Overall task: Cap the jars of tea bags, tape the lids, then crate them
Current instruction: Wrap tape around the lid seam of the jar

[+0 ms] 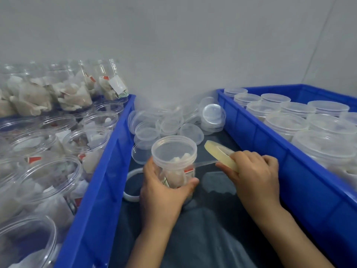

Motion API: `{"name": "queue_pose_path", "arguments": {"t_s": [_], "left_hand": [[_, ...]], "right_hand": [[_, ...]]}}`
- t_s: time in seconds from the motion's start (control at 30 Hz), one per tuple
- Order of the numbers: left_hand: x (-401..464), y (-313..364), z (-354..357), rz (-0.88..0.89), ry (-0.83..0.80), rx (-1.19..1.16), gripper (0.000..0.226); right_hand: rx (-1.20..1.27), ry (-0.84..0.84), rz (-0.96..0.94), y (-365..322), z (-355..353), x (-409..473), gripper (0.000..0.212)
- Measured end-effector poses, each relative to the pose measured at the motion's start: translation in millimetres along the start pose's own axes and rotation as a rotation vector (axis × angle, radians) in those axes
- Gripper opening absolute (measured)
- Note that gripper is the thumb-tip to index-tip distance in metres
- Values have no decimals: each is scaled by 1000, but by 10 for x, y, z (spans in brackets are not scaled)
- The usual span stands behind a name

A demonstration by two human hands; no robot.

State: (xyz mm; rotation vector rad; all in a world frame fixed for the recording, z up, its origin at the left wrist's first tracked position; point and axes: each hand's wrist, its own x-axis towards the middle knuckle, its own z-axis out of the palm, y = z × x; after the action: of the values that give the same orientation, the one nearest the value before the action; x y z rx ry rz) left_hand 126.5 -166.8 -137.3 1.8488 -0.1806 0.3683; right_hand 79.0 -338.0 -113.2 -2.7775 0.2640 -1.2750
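Observation:
My left hand grips a clear plastic jar of tea bags with a clear lid on top, held in the middle between two crates. My right hand holds a roll of clear tape just right of the jar. A strip of tape runs from the roll to the jar's side just under the lid. A pile of loose clear lids lies behind the jar.
A blue crate at left holds several open jars of tea bags. A blue crate at right holds several capped jars. A dark cloth lies below the hands, with a white ring on it. A grey wall stands behind.

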Motion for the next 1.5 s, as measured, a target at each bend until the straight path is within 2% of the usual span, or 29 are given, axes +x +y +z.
{"name": "queue_pose_path", "arguments": {"t_s": [0.07, 0.13, 0.27, 0.33, 0.47, 0.57, 0.73, 0.87, 0.9, 0.97, 1.03, 1.07, 1.13, 1.2, 1.23, 1.3, 1.37, 1.4, 1.47, 1.5], "left_hand": [[-32, 52, -33, 37, 37, -22, 93], [-103, 109, -61, 51, 10, -23, 98], [-171, 261, -91, -32, -120, -199, 88], [-166, 314, -110, -74, -217, -326, 92], [-188, 383, -119, -132, -328, -480, 92], [-196, 396, -123, -131, -390, -573, 90], [-209, 393, -136, -127, -583, -645, 88], [-213, 394, -131, -99, -709, -635, 71], [-211, 397, -116, -80, -738, -614, 74], [-209, 402, -69, -42, -750, -577, 95], [-204, 439, -14, -98, -727, -626, 115], [-193, 438, -3, -158, -705, -681, 118], [-186, 416, 2, -273, -640, -749, 112], [-214, 389, -25, -298, -508, -685, 109], [-219, 376, -29, -259, -379, -618, 99], [-219, 337, -19, -95, -73, -469, 60], [-231, 351, -4, 150, 192, -266, 23], [-238, 348, 5, 285, 270, -148, 16], [-326, 303, 35, 477, 326, -22, 33], [-372, 327, 36, 486, 285, -15, 43]], "right_hand": [[26, -42, 34, 29, -17, 23, 55], [68, -93, 66, 66, -45, 52, 56], [39, -186, 74, 79, -83, 93, 58], [42, -235, 82, 72, -84, 116, 55], [6, -312, 111, 86, -50, 166, 41], [-7, -302, 118, 78, -16, 172, 33], [54, -237, 83, 41, -20, 148, 15], [112, -221, 83, -1, -75, 141, 13], [135, -228, 90, -29, -87, 130, 15], [181, -192, 94, -53, -92, 117, 17], [180, -154, 118, -70, -106, 119, 18], [171, -139, 133, -77, -107, 115, 18], [169, -77, 156, -109, -103, 89, 19], [148, -62, 160, -147, -90, 68, 27], [123, -58, 149, -157, -72, 61, 29], [87, -64, 131, -186, -59, 52, 31], [63, -66, 121, -207, -44, 50, 32], [59, -68, 120, -213, -43, 48, 33], [59, -77, 138, -228, -36, 37, 35], [58, -84, 157, -226, -28, 41, 36]]}}
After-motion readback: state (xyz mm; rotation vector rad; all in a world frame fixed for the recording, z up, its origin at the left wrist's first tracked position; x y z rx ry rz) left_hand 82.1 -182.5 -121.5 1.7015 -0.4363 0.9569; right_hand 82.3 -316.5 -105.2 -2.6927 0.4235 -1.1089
